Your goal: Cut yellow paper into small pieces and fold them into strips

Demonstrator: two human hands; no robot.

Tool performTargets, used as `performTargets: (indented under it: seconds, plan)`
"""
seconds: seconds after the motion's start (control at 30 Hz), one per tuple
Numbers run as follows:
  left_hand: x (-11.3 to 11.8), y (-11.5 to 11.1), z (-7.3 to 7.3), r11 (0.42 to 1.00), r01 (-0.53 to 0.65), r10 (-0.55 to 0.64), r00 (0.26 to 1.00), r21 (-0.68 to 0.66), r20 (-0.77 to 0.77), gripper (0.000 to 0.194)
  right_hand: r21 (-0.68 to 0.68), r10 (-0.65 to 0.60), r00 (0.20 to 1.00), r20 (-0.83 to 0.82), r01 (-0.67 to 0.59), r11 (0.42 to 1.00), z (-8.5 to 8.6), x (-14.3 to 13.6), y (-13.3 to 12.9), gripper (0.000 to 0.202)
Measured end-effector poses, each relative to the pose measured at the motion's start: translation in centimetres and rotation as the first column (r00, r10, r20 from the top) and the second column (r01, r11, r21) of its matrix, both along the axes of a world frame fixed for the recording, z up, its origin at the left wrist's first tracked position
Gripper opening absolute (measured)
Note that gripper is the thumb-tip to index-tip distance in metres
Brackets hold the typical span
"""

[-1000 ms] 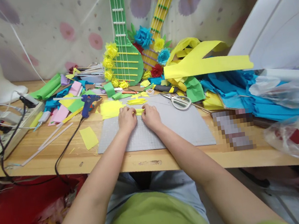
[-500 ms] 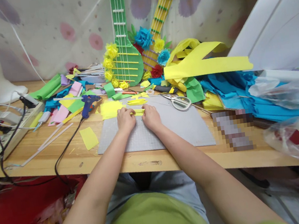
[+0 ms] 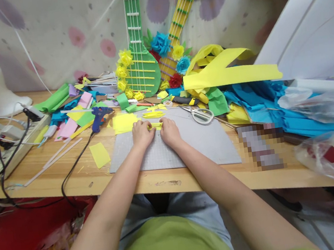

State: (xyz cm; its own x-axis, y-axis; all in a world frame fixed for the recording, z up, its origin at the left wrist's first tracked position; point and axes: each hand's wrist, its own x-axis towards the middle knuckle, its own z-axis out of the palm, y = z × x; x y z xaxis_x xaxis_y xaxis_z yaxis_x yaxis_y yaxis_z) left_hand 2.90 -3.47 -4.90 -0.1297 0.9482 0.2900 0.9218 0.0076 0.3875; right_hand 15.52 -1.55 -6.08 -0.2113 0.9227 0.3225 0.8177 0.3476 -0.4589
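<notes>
Between my two hands is a small strip of yellow paper (image 3: 156, 125), low over the grey cutting mat (image 3: 206, 144). My left hand (image 3: 142, 134) is closed on the strip's left end, thumb and fingers pinched. At its right end my right hand (image 3: 170, 131) pinches it too; the fingers partly hide the paper. Just beyond the hands lie several narrow folded yellow strips (image 3: 153, 114). A stack of yellow paper sheets (image 3: 124, 123) sits left of them, by my left hand. White-handled scissors (image 3: 201, 115) rest on the mat to the right.
A blue glue gun (image 3: 100, 116) with a black cord stands at the left, near a power strip (image 3: 12, 141). Behind lean a green paper guitar (image 3: 144, 70) and a yellow one (image 3: 183, 12). Blue crepe paper (image 3: 262, 100) is heaped at the right. One yellow sheet (image 3: 100, 154) lies left of the mat.
My left hand has shifted slightly right, its thumb closer to my right hand, so less of the strip shows between them. Everything else on the table stays put.
</notes>
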Motion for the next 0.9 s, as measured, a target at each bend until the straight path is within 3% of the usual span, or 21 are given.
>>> performTargets:
  seconds: [0.13, 0.33, 0.5, 0.6, 0.73, 0.9]
  plan:
    - [-0.1, -0.1, 0.0, 1.0, -0.013, 0.013, 1.0, 0.001, 0.014, 0.01, -0.005, 0.001, 1.0, -0.014, -0.001, 1.0, 0.0, 0.0, 0.0, 0.033]
    - [-0.3, -0.4, 0.5, 0.999, -0.028, 0.028, 1.0, 0.015, 0.014, 0.025, -0.007, -0.007, 1.0, 0.002, 0.007, 1.0, -0.1, 0.0, 0.0, 0.033]
    - [-1.1, 1.1, 0.9, 0.995, -0.03, 0.029, 1.0, 0.099, 0.008, 0.02, -0.01, -0.001, 1.0, -0.009, 0.001, 1.0, -0.1, 0.0, 0.0, 0.033]
    - [-1.8, 2.6, 1.3, 0.999, 0.048, -0.049, 0.997, -0.02, -0.052, 0.023, -0.02, 0.006, 0.997, -0.076, -0.008, 1.0, -0.1, 0.2, 0.1, 0.032]
    - [-1.8, 4.0, 2.4, 0.959, 0.181, -0.215, 0.965, -0.217, -0.148, 0.022, -0.043, 0.001, 0.972, -0.236, -0.012, 0.999, -0.2, 0.5, 0.3, 0.032]
    - [-1.4, 3.8, 2.6, 0.935, 0.231, -0.272, 0.954, -0.268, -0.126, 0.019, -0.019, -0.03, 0.966, -0.256, 0.025, 0.999, -0.2, 0.7, 0.4, 0.029]
